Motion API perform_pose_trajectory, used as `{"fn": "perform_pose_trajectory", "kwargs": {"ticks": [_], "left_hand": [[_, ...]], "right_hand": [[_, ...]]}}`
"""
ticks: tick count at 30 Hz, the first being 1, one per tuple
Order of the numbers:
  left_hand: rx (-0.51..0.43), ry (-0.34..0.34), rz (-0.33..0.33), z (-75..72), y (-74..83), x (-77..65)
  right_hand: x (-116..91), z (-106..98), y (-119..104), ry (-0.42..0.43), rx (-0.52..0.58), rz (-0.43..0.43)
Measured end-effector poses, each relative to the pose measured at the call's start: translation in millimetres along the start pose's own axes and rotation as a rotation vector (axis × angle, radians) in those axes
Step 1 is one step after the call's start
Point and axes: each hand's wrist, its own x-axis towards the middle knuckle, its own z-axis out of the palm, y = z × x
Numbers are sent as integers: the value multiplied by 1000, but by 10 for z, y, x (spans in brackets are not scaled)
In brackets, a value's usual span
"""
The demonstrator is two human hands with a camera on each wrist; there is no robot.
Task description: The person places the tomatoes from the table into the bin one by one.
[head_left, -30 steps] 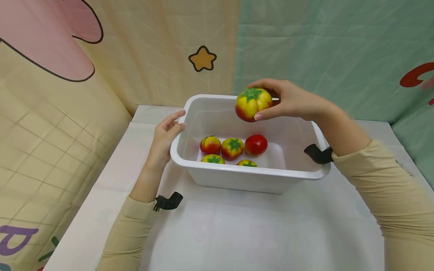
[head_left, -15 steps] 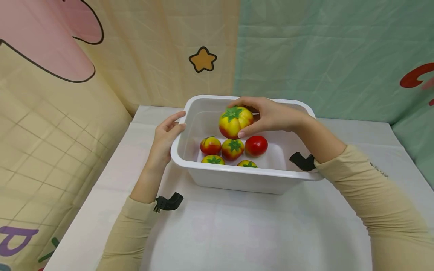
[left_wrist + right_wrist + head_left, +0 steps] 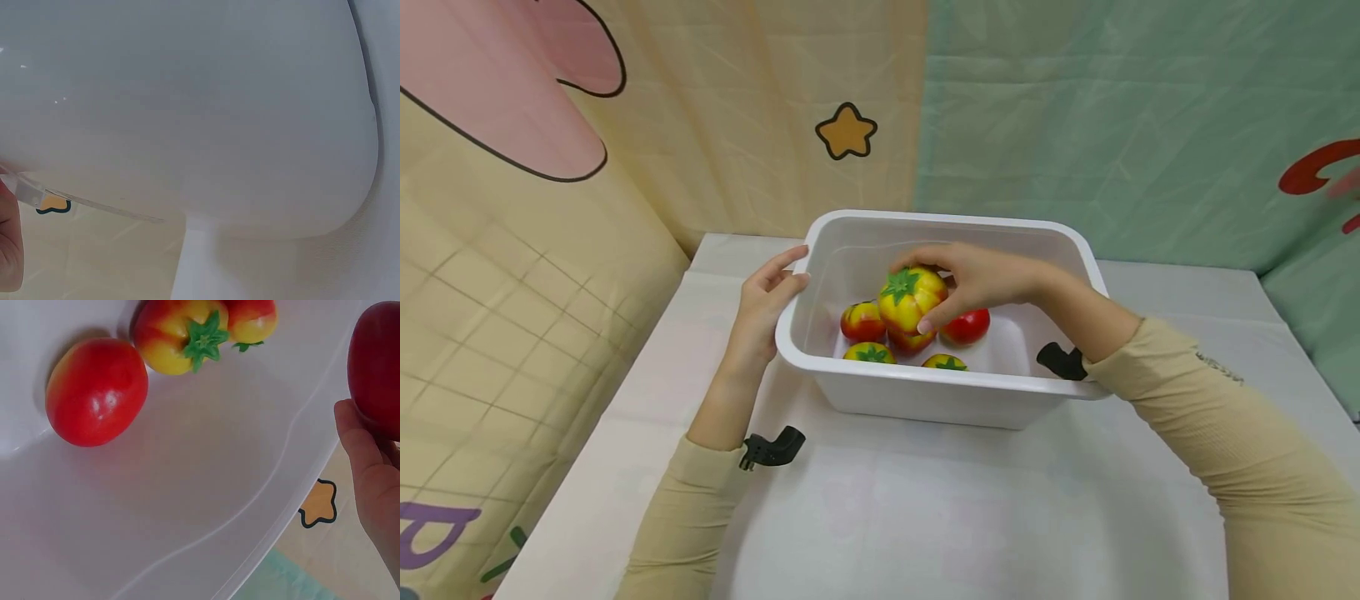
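My right hand [image 3: 988,279] grips a yellow-and-red toy tomato [image 3: 912,300] with a green leafy top, inside the white plastic tub [image 3: 925,380]. In the head view the held tomato overlaps another tomato [image 3: 912,343] below it; whether they touch I cannot tell. Around it lie a tomato at the left [image 3: 861,325], two near the front wall, [image 3: 871,353] partly hidden by the rim, and a plain red one [image 3: 967,327]. In the right wrist view the held tomato's dark red side [image 3: 378,372] shows. My left hand [image 3: 758,312] holds the tub's left rim between thumb and fingers.
The tub stands on a white-covered table [image 3: 925,508], close to a printed cloth backdrop [image 3: 865,67]. Its outer wall [image 3: 187,112] fills most of the left wrist view. Black camera mounts [image 3: 773,446] stick out at both wrists.
My right hand has carried the tomato down and to the left, from above the tub's far side into it among the others. The left hand stays on the rim.
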Motion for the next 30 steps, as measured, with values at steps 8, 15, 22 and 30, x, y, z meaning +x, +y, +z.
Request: {"fn": "perform_pose_trajectory", "kwargs": {"ticks": [8, 15, 22, 30], "left_hand": [[8, -2, 0, 1, -4, 2], [6, 2, 0, 12, -3, 12], [14, -16, 2, 12, -2, 10], [87, -114, -21, -114, 36, -4]], "right_hand": [[40, 58, 54, -49, -32, -20], [27, 47, 52, -54, -50, 10], [-78, -48, -4, 39, -73, -19], [-434, -311, -95, 165, -161, 18]]}}
